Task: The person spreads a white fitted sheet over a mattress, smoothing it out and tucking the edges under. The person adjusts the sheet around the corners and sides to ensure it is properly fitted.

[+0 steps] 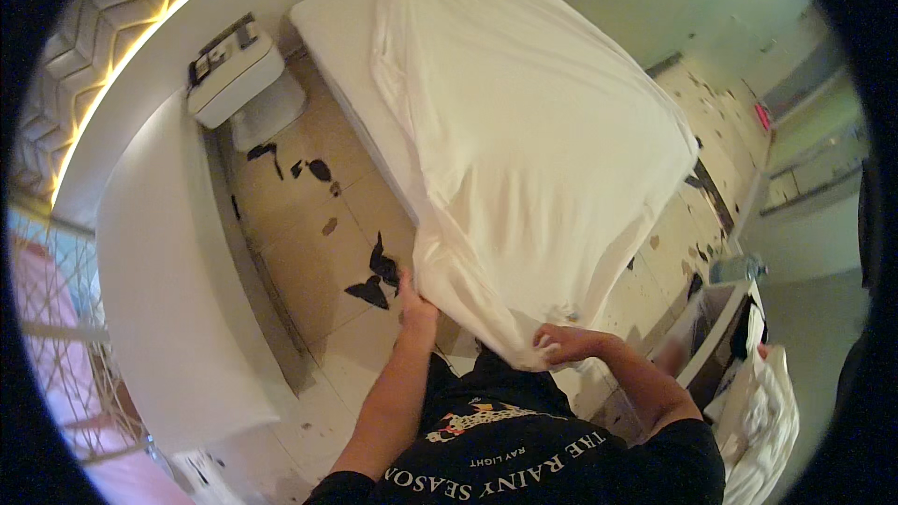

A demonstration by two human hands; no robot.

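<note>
A large white sheet [533, 140] lies over most of a mattress [344, 63], wrinkled toward the near end. The mattress shows uncovered along its left side. My left hand [419, 305] grips the sheet's near left corner, its thumb pointing up along the cloth. With bent fingers, my right hand [568, 345] pinches the near hem just in front of my body. Between the two hands the cloth hangs off the bed's end in a taut fold. Part of each hand's grip is hidden by the fabric.
Dark scraps [375, 280] lie on the tiled floor at left, below a white nightstand [238, 77]. A second white bed or bench surface [168, 280] stands left. At right are an open drawer [715, 337], a clear plastic bottle [736, 270] and bunched white cloth [761, 407].
</note>
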